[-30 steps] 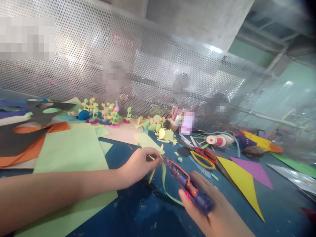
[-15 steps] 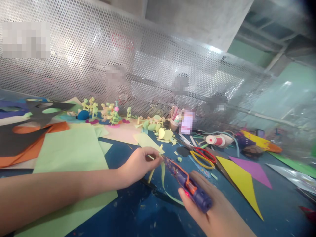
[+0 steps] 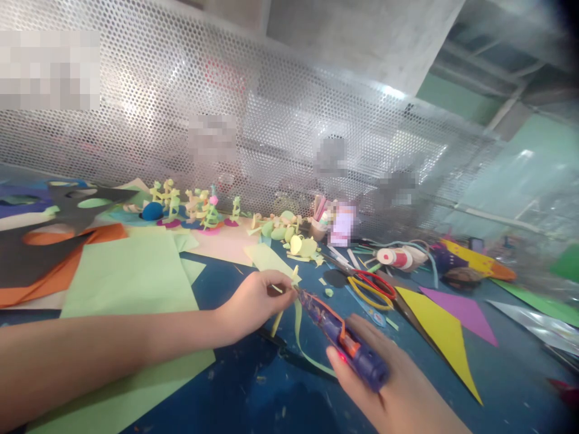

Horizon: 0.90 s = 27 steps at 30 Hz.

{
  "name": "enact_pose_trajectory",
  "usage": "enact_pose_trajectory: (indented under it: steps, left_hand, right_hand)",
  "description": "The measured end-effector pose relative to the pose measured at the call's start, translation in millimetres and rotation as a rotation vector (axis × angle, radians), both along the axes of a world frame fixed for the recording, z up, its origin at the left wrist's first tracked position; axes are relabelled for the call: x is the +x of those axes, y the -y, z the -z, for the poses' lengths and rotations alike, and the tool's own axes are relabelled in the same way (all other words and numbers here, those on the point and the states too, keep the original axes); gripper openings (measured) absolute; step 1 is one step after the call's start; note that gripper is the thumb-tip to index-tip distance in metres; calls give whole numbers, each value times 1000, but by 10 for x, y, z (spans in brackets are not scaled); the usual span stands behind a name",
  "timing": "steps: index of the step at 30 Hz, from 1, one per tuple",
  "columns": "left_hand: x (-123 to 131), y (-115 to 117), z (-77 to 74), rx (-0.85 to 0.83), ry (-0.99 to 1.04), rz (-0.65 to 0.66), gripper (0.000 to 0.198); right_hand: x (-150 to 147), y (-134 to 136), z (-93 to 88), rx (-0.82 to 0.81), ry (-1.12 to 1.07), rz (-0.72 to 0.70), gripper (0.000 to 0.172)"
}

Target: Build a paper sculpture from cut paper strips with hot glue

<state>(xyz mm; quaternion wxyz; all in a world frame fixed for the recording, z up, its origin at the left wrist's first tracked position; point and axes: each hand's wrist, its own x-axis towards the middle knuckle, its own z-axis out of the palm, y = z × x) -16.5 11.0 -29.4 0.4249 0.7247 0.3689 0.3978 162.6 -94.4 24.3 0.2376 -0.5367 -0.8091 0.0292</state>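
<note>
My left hand point(image 3: 256, 301) pinches a thin pale-yellow paper stick point(image 3: 277, 323) between thumb and fingertips; its ends show above and below the fingers. A narrow light-green paper strip point(image 3: 298, 334) curls down from there toward the tabletop and runs toward my right hand. Wrapped in my right hand point(image 3: 391, 374) is a dark-blue glue gun point(image 3: 332, 330) with orange parts and a glowing red light. Its nozzle points up and left, at the left fingertips, and whether it touches the paper I cannot tell. My left forearm lies above a large light-green paper sheet point(image 3: 131, 277).
Scissors point(image 3: 371, 289) with red and yellow handles lie right of the hands, near a spool point(image 3: 394, 258). Yellow paper point(image 3: 443, 325) and purple paper point(image 3: 465, 310) are farther right. Small paper figures point(image 3: 210, 214) stand at the back before a perforated metal screen point(image 3: 271, 120).
Both hands, the paper and the glue gun stay almost in place. At the far right edge a green shape has come into view.
</note>
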Motion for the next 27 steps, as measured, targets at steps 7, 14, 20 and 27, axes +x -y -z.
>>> enact_pose_trajectory:
  steps: [7,14,20,27]
  left_hand:
    - [2,-3,10,3,4,5,26]
    - [4,-13,18,-7,11,16,26]
    - [2,-10,18,-17,14,21,26]
    - [5,25,-48,-28,-18,-15,30]
  right_hand:
    - [4,0,2,14,17,-14,15]
    - [14,14,-7,-23,14,15,16]
    - [-9,4,1,-13,21,10,20]
    - [443,89,42,42,-17,136,25]
